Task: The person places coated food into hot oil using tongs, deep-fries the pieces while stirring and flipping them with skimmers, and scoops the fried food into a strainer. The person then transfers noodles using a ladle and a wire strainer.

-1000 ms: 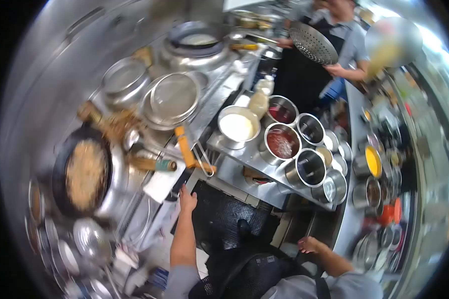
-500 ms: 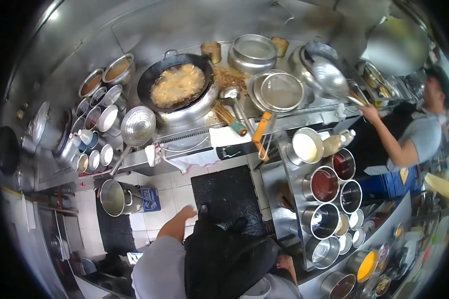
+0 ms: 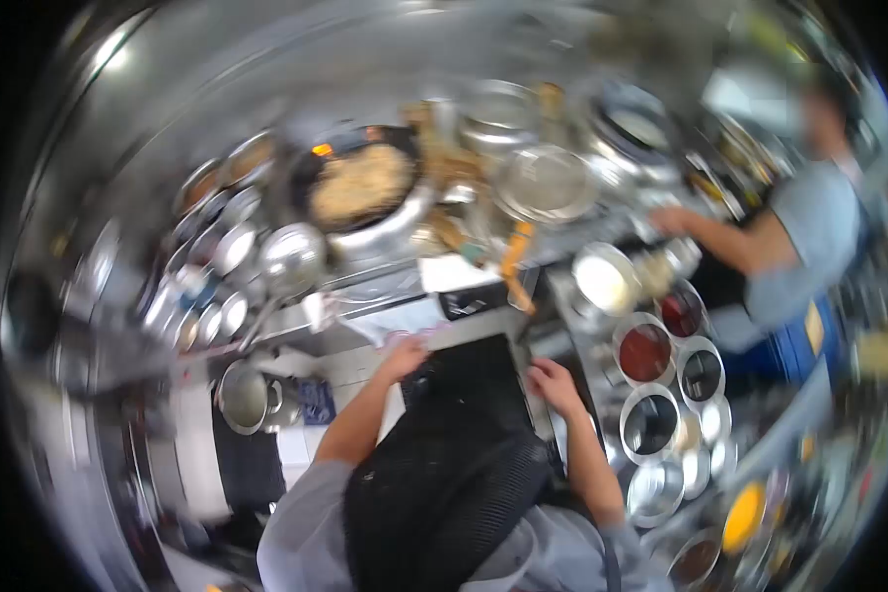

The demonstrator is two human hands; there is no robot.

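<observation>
Both of my hands are held out in front of my black apron (image 3: 444,493), and the view is smeared by motion. My left hand (image 3: 405,359) is just below a white cloth (image 3: 400,323) hanging at the stove's front edge; whether they touch I cannot tell. Its fingers look loosely stretched, with nothing visible in them. My right hand (image 3: 555,383) is over the floor mat's right side, near the side counter, fingers slightly bent and apart, with no object showing. Beyond them, a black wok (image 3: 304,185) holds bubbling, light-brown food (image 3: 363,185), with a small flame (image 3: 323,150) at its far rim.
A perforated ladle (image 3: 293,259) and several containers lie left of the wok. A round strainer (image 3: 545,185) sits to its right. Sauce pots, one with red sauce (image 3: 644,353), line the right counter. A tall pot (image 3: 244,397) stands on the left floor. A co-worker (image 3: 799,217) is at right.
Both my hands have risen forward toward the stove, the right from beside my body. A flame has appeared at the wok. The co-worker's raised ladle is out of sight and that arm is lower.
</observation>
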